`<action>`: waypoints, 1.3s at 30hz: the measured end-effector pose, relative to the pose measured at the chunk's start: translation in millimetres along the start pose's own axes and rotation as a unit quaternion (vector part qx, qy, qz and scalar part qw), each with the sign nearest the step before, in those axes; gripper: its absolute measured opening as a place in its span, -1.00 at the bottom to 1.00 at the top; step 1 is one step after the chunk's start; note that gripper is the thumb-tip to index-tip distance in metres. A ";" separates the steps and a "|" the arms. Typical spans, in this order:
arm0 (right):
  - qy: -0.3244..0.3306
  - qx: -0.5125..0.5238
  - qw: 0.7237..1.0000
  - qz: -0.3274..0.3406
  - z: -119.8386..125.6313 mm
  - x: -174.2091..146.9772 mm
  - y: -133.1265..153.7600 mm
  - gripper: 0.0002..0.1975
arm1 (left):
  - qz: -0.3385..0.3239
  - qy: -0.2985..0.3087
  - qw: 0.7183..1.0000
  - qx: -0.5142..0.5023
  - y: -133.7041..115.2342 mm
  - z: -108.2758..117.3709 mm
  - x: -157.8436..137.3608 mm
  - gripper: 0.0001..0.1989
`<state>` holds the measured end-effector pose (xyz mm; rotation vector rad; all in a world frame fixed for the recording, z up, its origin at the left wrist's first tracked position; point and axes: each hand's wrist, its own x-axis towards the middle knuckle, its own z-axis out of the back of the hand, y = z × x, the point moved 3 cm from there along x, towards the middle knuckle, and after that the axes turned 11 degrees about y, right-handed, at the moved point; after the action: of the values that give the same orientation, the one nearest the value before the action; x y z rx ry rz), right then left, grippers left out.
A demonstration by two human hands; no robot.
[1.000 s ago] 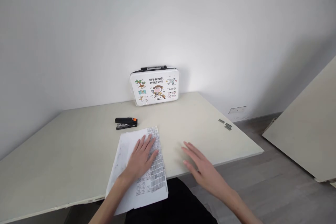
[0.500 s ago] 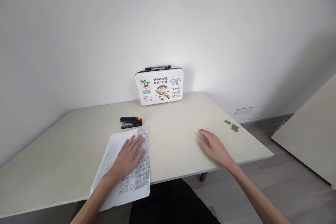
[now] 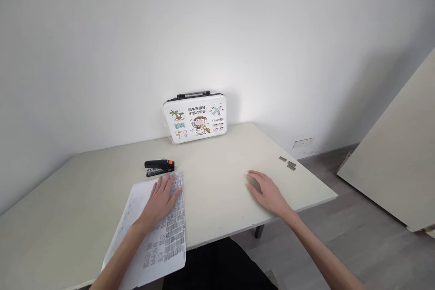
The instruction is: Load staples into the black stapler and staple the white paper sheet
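Observation:
My left hand (image 3: 159,201) lies flat, fingers extended, on a sheaf of printed paper (image 3: 175,231) that juts over the table's front edge. Its fingertips are close to the paper's far edge. Just beyond that edge sits a black stapler (image 3: 159,167) with an orange button. My right hand (image 3: 267,192) rests on the bare tabletop to the right, thumb and fingers apart and holding nothing. Several small grey staple strips (image 3: 291,164) lie farther right, beyond this hand.
A white case (image 3: 197,120) with cartoon prints and a black handle leans against the wall at the back of the pale table (image 3: 217,190). A wall socket (image 3: 303,143) is low on the right. Beyond the floor stands a pale panel (image 3: 394,158).
The camera view has turned slightly, so the table and case appear farther left and lower. My left hand has slid a little toward the paper's far edge. My right hand looks much the same.

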<state>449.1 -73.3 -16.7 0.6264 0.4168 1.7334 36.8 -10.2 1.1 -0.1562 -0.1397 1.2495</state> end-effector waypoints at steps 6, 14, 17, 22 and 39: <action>-0.003 -0.007 1.000 0.011 -3.4 -1.5 -5.2 -0.57 | 0.016 -0.016 1.000 0.020 10.1 -2.9 7.7 -0.33; 0.000 -0.010 1.000 0.012 -7.1 -4.7 -12.0 -0.57 | 0.025 0.012 0.999 0.019 7.2 8.1 9.4 -0.40; -0.001 -0.011 1.000 0.016 -9.0 -4.7 -14.2 -0.57 | 0.021 0.011 0.999 0.022 7.5 8.0 9.2 -0.40; -0.007 -0.015 1.000 0.022 -11.4 -4.0 -16.3 -0.57 | -0.015 -0.076 0.995 0.056 7.0 30.0 16.6 -0.51; 0.003 -0.011 1.000 0.019 -11.0 -4.4 -17.6 -0.58 | -0.003 0.004 0.996 0.091 12.4 107.5 67.7 -0.58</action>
<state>456.8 -72.7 -36.5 0.6174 0.3924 1.7741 25.8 62.5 105.5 -0.0029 -0.0196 1.2484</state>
